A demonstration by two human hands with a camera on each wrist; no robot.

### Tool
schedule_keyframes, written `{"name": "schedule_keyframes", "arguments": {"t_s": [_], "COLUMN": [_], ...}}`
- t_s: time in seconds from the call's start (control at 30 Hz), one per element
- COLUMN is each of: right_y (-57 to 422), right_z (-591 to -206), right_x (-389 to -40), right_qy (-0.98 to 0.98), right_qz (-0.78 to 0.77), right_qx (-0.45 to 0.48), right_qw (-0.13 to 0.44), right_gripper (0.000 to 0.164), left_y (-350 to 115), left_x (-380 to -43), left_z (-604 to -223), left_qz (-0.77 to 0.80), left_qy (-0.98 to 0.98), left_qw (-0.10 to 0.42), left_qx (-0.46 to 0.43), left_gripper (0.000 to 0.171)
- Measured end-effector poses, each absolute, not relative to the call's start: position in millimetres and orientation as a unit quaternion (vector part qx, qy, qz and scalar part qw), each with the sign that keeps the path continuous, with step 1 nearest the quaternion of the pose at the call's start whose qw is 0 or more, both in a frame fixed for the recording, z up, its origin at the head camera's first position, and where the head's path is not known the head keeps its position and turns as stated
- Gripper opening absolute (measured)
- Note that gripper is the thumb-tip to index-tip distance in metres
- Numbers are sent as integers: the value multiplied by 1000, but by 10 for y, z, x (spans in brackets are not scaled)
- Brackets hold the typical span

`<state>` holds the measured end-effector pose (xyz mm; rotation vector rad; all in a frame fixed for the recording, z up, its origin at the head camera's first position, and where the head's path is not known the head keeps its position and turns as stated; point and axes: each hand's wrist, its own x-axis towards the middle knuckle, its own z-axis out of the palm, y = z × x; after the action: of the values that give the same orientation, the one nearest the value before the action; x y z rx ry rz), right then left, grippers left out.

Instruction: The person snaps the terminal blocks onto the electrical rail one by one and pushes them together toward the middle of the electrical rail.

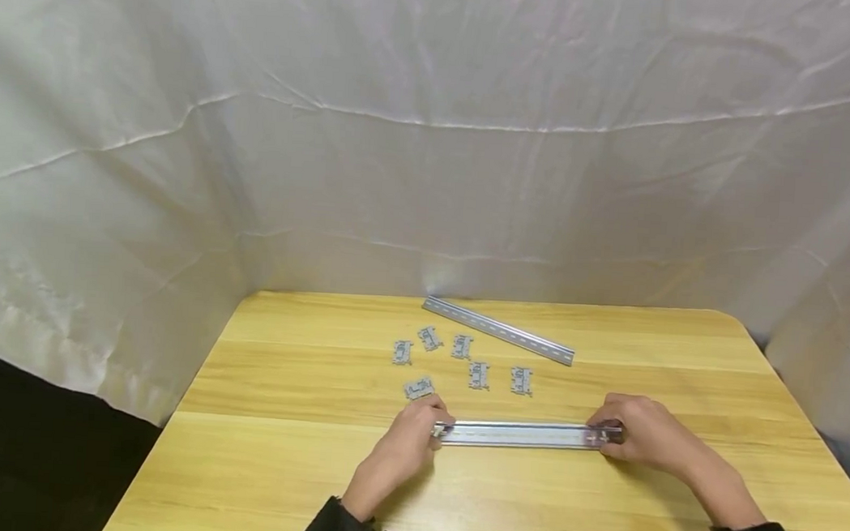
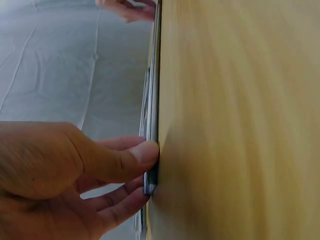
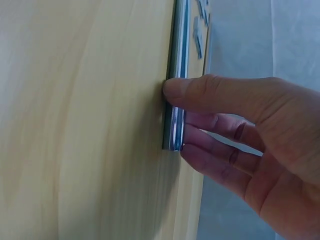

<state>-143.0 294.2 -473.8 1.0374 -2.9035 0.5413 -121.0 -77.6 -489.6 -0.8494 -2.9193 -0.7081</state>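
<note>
A slotted silver metal mounting rail (image 1: 517, 435) lies crosswise in front of me, at or just above the table surface; I cannot tell whether it touches. My left hand (image 1: 403, 443) pinches its left end, the thumb along the near edge and fingers on the far edge, as the left wrist view shows on the rail (image 2: 152, 100). At the other end, my right hand (image 1: 644, 433) grips the rail between thumb and fingers. In the right wrist view the rail's end (image 3: 173, 135) sticks out a little past the thumb. Just beyond the left fingers lies a small grey clip-like block (image 1: 419, 388).
Several more grey blocks (image 1: 478, 375) lie scattered farther back on the wooden table (image 1: 275, 451). Behind them a second slotted rail (image 1: 497, 331) lies slanted near the back edge. Pale cloth (image 1: 430, 185) hangs around the table's back and sides.
</note>
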Motion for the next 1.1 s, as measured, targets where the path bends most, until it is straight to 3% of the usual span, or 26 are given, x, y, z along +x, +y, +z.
{"name": "schedule_keyframes", "arguments": {"t_s": [0.33, 1.1], "right_y": [2667, 2196], "right_z": [-4806, -4774], "right_x": [-1341, -1414], "right_qy": [-930, -950], "right_qz": [186, 214], "right_qx": [318, 227], "right_qw": [0, -24], "right_gripper": [22, 28], "left_y": [-1046, -1461], "left_x": [-1225, -1419], "left_z": [-4893, -4873], "left_qz": [-239, -261], "left_qy": [-935, -930], "left_qw": [-19, 21], "left_qx": [-263, -257], "left_gripper": [34, 43]}}
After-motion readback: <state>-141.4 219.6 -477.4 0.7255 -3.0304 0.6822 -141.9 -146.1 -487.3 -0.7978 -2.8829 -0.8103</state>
